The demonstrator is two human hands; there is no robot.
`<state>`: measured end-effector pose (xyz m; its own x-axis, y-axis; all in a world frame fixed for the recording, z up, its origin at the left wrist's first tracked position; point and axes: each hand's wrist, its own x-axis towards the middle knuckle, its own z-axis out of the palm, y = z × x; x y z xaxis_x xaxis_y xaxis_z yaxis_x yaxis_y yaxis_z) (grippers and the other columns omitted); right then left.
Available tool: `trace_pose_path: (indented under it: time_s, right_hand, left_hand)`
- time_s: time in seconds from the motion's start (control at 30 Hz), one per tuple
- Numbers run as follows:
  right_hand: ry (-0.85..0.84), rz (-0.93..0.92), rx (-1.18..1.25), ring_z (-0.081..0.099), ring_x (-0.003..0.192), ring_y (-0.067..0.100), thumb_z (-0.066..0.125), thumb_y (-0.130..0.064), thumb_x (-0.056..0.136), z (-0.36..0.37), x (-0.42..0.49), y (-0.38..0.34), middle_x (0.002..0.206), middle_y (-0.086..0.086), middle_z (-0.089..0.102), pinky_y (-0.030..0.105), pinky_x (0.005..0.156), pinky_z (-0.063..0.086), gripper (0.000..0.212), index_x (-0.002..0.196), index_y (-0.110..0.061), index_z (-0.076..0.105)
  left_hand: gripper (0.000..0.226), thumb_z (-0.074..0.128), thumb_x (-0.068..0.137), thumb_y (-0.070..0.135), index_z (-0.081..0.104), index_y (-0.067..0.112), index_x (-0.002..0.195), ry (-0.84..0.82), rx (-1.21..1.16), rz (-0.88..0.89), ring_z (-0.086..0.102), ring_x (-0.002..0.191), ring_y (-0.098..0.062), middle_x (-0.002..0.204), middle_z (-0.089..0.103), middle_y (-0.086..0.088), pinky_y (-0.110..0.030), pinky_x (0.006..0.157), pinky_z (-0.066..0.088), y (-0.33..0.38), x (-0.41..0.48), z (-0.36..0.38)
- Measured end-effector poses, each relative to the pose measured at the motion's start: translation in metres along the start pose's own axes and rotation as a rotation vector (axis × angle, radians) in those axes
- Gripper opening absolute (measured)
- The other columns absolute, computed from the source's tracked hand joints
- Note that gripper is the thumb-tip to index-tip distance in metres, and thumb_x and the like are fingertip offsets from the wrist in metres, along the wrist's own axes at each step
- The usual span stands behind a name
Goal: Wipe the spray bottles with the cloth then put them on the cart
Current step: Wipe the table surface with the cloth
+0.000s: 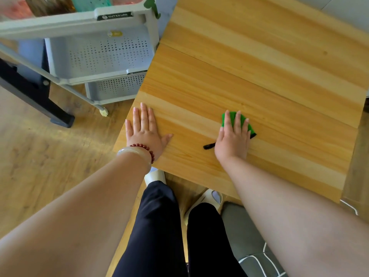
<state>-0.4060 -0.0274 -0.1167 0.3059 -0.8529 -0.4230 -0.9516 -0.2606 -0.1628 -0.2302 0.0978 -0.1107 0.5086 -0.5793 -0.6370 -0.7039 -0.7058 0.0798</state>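
Both hands lie flat with straight fingers on the wooden table (259,66): the left hand (144,128), at centre-left by the table's edge, holds nothing, and the right hand (232,136), at centre-right, presses on the green cloth (226,117) beneath it. No spray bottle shows on the table. The cart (79,23) at upper left carries cropped, blurred items (50,5) on its top tier that may be the bottles, so the task looks finished or nearly so.
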Motion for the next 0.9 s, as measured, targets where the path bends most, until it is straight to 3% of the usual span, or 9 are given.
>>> trace_pose_path:
  time_s: [0.07, 0.27, 0.33, 0.5, 0.57, 0.67, 0.73, 0.8, 0.9]
  right_hand:
    - [-0.028, -0.115, -0.078, -0.015, 0.150, 0.028, 0.017, -0.033, 0.107, 0.008, -0.014, -0.007, 0.160, -0.004, -0.019, 0.039, 0.120, -0.008, 0.052, 0.153, -0.038, -0.008]
    - [-0.198, -0.857, -0.273, -0.015, 0.146, 0.018, 0.024, -0.034, 0.107, 0.019, -0.043, 0.018, 0.158, -0.011, -0.009, 0.036, 0.115, -0.014, 0.049, 0.154, -0.040, 0.012]
    - [-0.175, -0.720, -0.292, -0.017, 0.146, 0.019, 0.016, -0.036, 0.106, 0.012, -0.031, 0.030, 0.157, -0.011, -0.015, 0.035, 0.116, -0.015, 0.049, 0.151, -0.040, -0.002]
    - [0.003, 0.119, 0.054, -0.012, 0.151, 0.027, 0.017, -0.033, 0.107, 0.003, -0.017, 0.039, 0.163, 0.000, -0.015, 0.039, 0.122, -0.005, 0.053, 0.155, -0.034, -0.005]
    - [0.015, -0.007, -0.001, -0.005, 0.151, 0.032, 0.021, -0.032, 0.107, 0.015, -0.031, 0.032, 0.164, 0.005, -0.007, 0.045, 0.123, 0.002, 0.053, 0.156, -0.030, 0.003]
    - [-0.052, -0.623, -0.207, 0.016, 0.148, 0.034, 0.026, -0.036, 0.104, 0.035, -0.061, 0.038, 0.161, 0.003, 0.019, 0.050, 0.119, 0.018, 0.049, 0.153, -0.031, 0.024]
    - [-0.098, -0.807, -0.289, 0.017, 0.148, 0.027, 0.024, -0.040, 0.104, 0.032, -0.057, 0.052, 0.160, -0.002, 0.019, 0.046, 0.118, 0.013, 0.048, 0.152, -0.034, 0.026]
    - [-0.081, -0.689, -0.289, 0.000, 0.148, 0.024, 0.017, -0.040, 0.106, 0.020, -0.040, 0.060, 0.160, -0.005, 0.002, 0.042, 0.119, 0.001, 0.048, 0.153, -0.036, 0.010]
    - [-0.023, -0.154, -0.114, -0.011, 0.150, 0.026, 0.014, -0.038, 0.106, -0.002, -0.006, 0.058, 0.163, 0.001, -0.013, 0.038, 0.122, -0.005, 0.052, 0.155, -0.033, -0.004]
  left_hand:
    - [0.081, 0.014, 0.100, 0.060, -0.028, 0.011, 0.150, 0.056, -0.042, 0.011, -0.030, 0.147, -0.025, 0.158, -0.035, -0.005, -0.045, 0.119, -0.016, 0.004, -0.005, 0.011]
    - [0.078, 0.013, 0.101, 0.056, -0.024, 0.011, 0.152, 0.086, -0.114, -0.035, -0.029, 0.147, -0.027, 0.159, -0.033, -0.007, -0.047, 0.120, -0.016, 0.018, -0.011, 0.023]
    - [0.088, 0.014, 0.097, 0.067, -0.027, 0.010, 0.150, 0.074, -0.073, -0.044, -0.030, 0.147, -0.028, 0.159, -0.034, -0.008, -0.047, 0.118, -0.016, 0.017, -0.011, 0.021]
    - [0.100, 0.015, 0.091, 0.075, -0.029, 0.006, 0.148, 0.059, -0.064, -0.065, -0.030, 0.147, -0.029, 0.158, -0.035, -0.011, -0.047, 0.119, -0.014, 0.027, -0.014, 0.022]
    - [0.101, 0.015, 0.091, 0.075, -0.030, 0.005, 0.148, 0.065, -0.075, -0.081, -0.030, 0.146, -0.030, 0.157, -0.035, -0.012, -0.048, 0.119, -0.014, 0.032, -0.014, 0.024]
    - [0.101, 0.016, 0.091, 0.075, -0.029, 0.005, 0.148, 0.065, -0.075, -0.095, -0.030, 0.146, -0.032, 0.157, -0.035, -0.013, -0.050, 0.119, -0.015, 0.035, -0.012, 0.026]
    - [0.101, 0.016, 0.091, 0.075, -0.029, 0.005, 0.148, 0.060, -0.065, -0.098, -0.029, 0.146, -0.032, 0.158, -0.034, -0.013, -0.050, 0.119, -0.014, 0.035, -0.012, 0.025]
    - [0.101, 0.014, 0.091, 0.076, -0.030, 0.005, 0.148, 0.054, -0.049, -0.104, -0.029, 0.146, -0.032, 0.157, -0.035, -0.013, -0.050, 0.119, -0.013, 0.036, -0.013, 0.025]
    - [0.101, 0.014, 0.091, 0.076, -0.031, 0.005, 0.147, 0.044, -0.048, -0.115, -0.030, 0.146, -0.031, 0.157, -0.036, -0.013, -0.049, 0.119, -0.013, 0.039, -0.013, 0.024]
